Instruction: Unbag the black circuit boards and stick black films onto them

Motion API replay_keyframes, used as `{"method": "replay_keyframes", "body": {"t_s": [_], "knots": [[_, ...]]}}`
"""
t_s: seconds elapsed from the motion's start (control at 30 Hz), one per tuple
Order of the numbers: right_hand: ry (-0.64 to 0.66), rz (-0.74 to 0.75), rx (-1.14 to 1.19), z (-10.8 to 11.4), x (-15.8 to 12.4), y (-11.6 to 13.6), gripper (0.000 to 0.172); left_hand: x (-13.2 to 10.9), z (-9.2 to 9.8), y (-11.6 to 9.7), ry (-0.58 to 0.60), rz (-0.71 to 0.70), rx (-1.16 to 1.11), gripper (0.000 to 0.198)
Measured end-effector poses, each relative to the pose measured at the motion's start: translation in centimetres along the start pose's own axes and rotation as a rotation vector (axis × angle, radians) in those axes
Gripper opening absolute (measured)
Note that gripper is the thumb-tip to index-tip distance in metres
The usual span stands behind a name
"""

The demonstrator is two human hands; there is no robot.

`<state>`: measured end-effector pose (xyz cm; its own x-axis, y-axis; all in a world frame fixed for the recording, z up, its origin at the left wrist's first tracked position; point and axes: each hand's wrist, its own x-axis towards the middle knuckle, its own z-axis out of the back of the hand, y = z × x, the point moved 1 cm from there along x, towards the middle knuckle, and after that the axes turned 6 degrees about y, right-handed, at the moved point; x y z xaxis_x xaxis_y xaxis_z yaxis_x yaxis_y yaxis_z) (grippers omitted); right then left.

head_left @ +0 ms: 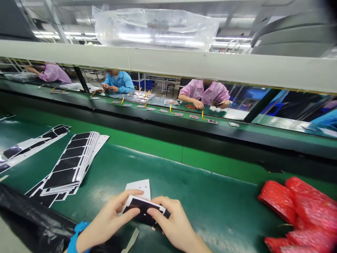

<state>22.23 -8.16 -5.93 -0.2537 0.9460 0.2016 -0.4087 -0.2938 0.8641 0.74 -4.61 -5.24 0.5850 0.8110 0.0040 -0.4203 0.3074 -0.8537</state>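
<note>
Left hand: the left hand (107,219) is closed on the near end of a black film piece on white backing (142,207), with a blue cuff (77,239) at the wrist.
Right hand: the right hand (175,221) pinches the other end of the same piece, so both hands are grasping it.
Held piece: at 12 o'clock from the wrists, just above the green counter (210,196), with a white backing tab (138,188) standing up behind it.
Nearby stack: a fanned stack of black-and-white die-cut sheets (71,163) lies on the counter at 10 o'clock from the hands, with more sheets (34,146) further out at 10 o'clock.
Right side: red plastic bags (298,211) lie bunched at 3 o'clock.
Left edge: a black plastic bag (31,219) lies at 9 o'clock.
Beyond: at 12 o'clock, across a white beam (168,59), co-workers in a pink smock (204,92) and a blue smock (118,81) sit handling small parts (163,110) on a second green counter (231,123).
</note>
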Motion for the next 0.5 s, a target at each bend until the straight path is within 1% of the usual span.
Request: {"method": "replay_keyframes", "body": {"t_s": [0.03, 0.07, 0.1, 0.13, 0.17, 0.2, 0.23, 0.3, 0.37, 0.43, 0.5], "knots": [[-0.025, 0.012, -0.017, 0.6, -0.2, 0.4, 0.007, 0.1, -0.3, -0.7, -0.019, 0.006, -0.022, 0.03], [-0.073, 0.04, -0.042, 1.1, -0.5, 0.8, 0.006, 0.3, -0.6, -1.4, -0.05, -0.005, 0.017, 0.029], [-0.127, 0.076, -0.068, 1.5, -0.7, 1.2, 0.011, 0.4, -0.9, -1.9, -0.091, -0.027, 0.072, 0.03], [-0.172, 0.118, -0.089, 2.0, -1.0, 1.5, 0.02, 0.6, -1.2, -2.4, -0.124, -0.058, 0.114, 0.033], [-0.202, 0.158, -0.101, 2.3, -1.2, 1.8, 0.029, 0.6, -1.5, -2.9, -0.149, -0.092, 0.14, 0.033], [-0.216, 0.193, -0.103, 2.6, -1.4, 2.1, 0.035, 0.7, -1.7, -3.2, -0.161, -0.13, 0.152, 0.032], [-0.211, 0.219, -0.092, 2.8, -1.5, 2.4, 0.034, 0.7, -1.8, -3.5, -0.16, -0.165, 0.161, 0.031], [-0.21, 0.247, -0.043, 3.1, -1.6, 2.8, 0.023, 0.8, -2.0, -4.1, -0.153, -0.222, 0.197, 0.029], [-0.247, 0.254, 0.013, 3.2, -1.7, 3.0, 0.014, 0.8, -2.1, -4.6, -0.163, -0.258, 0.282, 0.029], [-0.289, 0.246, 0.05, 3.2, -1.7, 3.0, 0.011, 0.9, -2.2, -5.1, -0.18, -0.3, 0.368, 0.03], [-0.32, 0.227, 0.074, 3.1, -1.8, 2.7, 0.01, 0.9, -2.3, -5.4, -0.187, -0.346, 0.406, 0.031]]}}
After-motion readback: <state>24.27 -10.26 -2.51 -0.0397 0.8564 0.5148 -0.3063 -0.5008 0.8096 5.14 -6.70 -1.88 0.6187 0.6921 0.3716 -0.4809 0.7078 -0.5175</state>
